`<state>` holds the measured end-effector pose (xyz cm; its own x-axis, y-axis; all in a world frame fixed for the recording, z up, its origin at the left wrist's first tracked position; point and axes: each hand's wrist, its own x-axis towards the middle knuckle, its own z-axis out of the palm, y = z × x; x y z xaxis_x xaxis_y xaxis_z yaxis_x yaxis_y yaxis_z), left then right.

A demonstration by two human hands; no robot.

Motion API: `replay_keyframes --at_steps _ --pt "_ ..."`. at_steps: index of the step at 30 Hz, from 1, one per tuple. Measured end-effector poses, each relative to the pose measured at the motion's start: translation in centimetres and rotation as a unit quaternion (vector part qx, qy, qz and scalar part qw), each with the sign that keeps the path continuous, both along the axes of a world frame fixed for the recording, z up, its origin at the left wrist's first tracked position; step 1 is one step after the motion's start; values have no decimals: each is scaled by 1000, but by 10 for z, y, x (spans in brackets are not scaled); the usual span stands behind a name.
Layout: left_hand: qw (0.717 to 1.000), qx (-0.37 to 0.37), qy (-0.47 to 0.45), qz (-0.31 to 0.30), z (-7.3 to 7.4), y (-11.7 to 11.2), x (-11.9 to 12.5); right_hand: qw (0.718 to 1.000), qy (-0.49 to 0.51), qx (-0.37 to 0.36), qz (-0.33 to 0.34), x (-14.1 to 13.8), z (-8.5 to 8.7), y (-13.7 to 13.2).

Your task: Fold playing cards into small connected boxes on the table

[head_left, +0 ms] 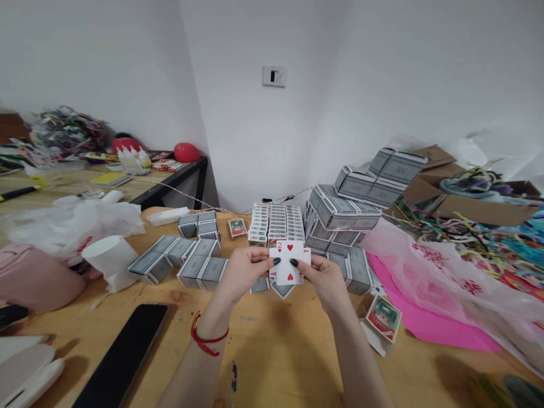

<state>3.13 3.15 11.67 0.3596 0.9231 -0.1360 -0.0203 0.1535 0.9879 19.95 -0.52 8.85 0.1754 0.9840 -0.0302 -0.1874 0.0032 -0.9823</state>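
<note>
My left hand (254,271) and my right hand (319,274) pinch playing cards (290,263) between them above the wooden table. The two of hearts lies in front, face toward me, upright over a sideways ace. Both thumbs press on the front card; the other fingers are behind. Just below the cards, the corner of a grey-backed card (283,290) shows. Beyond my hands stand rows of stacked cards (277,218). Folded blocks of grey-patterned cards (199,263) sit to the left, and a taller pile of such blocks (344,209) rises to the right.
An open card box (382,318) lies right of my right arm, by a pink sheet (433,317). Another card box (237,228) sits behind the left blocks. A black phone (125,354), a paper roll (110,260) and a pink pouch (38,277) are at left.
</note>
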Motion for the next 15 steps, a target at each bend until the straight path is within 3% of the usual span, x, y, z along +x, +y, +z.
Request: replay_keyframes --at_steps 6,15 --pt "986 -70 -117 -91 -1 4 -11 1000 0 0 -2 3 0 -2" --pt "975 -106 -159 -113 -6 8 -14 1000 5 -2 11 1 6 -5"
